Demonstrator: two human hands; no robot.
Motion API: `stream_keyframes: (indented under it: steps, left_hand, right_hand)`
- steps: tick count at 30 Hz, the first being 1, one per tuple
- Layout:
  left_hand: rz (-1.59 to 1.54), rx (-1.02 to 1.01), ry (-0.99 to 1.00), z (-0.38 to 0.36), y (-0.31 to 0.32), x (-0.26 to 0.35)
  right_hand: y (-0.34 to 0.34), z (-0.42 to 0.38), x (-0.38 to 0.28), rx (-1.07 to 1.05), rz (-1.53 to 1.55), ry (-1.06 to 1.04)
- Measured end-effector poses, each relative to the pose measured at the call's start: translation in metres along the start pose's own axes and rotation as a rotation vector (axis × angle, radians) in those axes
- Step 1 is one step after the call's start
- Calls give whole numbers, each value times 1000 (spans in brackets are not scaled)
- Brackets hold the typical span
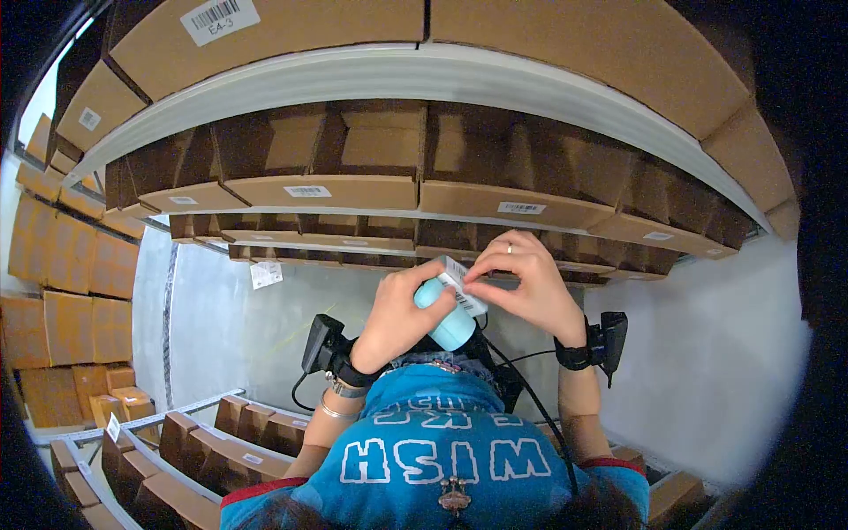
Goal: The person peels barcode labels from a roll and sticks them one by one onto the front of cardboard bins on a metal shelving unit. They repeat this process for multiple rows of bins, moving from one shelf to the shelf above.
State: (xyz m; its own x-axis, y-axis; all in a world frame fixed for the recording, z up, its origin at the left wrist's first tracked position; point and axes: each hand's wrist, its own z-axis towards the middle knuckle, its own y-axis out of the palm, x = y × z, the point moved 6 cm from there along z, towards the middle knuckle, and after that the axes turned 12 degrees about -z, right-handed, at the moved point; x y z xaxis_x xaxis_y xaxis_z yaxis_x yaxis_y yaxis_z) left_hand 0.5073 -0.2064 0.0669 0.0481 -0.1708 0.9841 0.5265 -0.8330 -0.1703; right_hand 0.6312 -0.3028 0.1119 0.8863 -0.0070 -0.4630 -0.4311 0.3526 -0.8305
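Chest-high in front of me, my left hand is closed around a light blue rounded, cylinder-like object; its exact kind does not show. A small white box with barcode print lies against that object, held by the same hand near its thumb and fingers. My right hand has thumb and index finger pinched together at the box's right side, touching its surface or a label on it. Whatever is between those fingertips is too small to make out.
Ahead, shelves carry rows of open cardboard bins with barcode labels. Stacked brown cartons stand at the left. More shelf bins are behind me at lower left. A white paper hangs by the lower shelf. Black cables run from the wrist devices.
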Motion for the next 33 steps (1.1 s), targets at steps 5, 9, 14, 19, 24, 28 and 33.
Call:
stream_keyframes:
  steps: [5, 9, 14, 19, 24, 28, 33]
  left_hand:
    - [57, -18, 47, -6, 6, 5]
    - [108, -59, 86, -6, 9, 5]
    - [30, -161, 55, -6, 12, 9]
    - [46, -185, 62, -7, 13, 17]
    - [-20, -162, 69, -9, 13, 6]
    - [-76, -117, 26, -7, 5, 15]
    - [-57, -85, 44, -3, -3, 4]
  right_hand:
    - [2, -11, 1, -25, 73, 33]
    - [16, -16, 20, -137, 311, 61]
    - [24, -17, 26, -288, 617, 66]
    - [20, -16, 26, -305, 635, 31]
    - [2, -14, 24, -295, 595, 16]
    - [-59, -8, 25, -102, 354, 52]
    - [-173, -3, -18, 704, -430, -18]
